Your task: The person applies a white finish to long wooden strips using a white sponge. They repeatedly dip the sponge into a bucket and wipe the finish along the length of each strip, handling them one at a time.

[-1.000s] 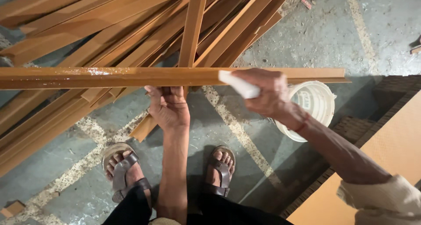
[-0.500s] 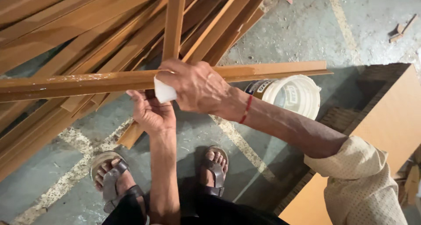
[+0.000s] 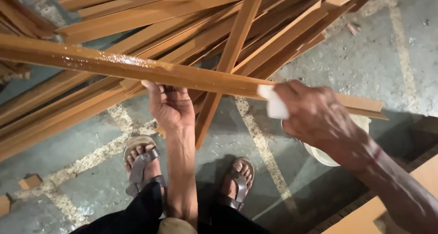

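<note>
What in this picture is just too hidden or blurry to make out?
- white bucket: head view, mostly hidden behind the right hand; its contents cannot be seen.
- white pad: blurred by motion, so its material is unclear.
- long wooden strip: its left end is cut off by the frame edge.
- left hand: its fingers are hidden behind the strip.

The person wore brown strapped sandals (image 3: pixel 140 168), dark trousers (image 3: pixel 132 215) and a thin red band (image 3: pixel 378 153) at the right wrist; both forearms were bare, sleeves unseen.
</note>
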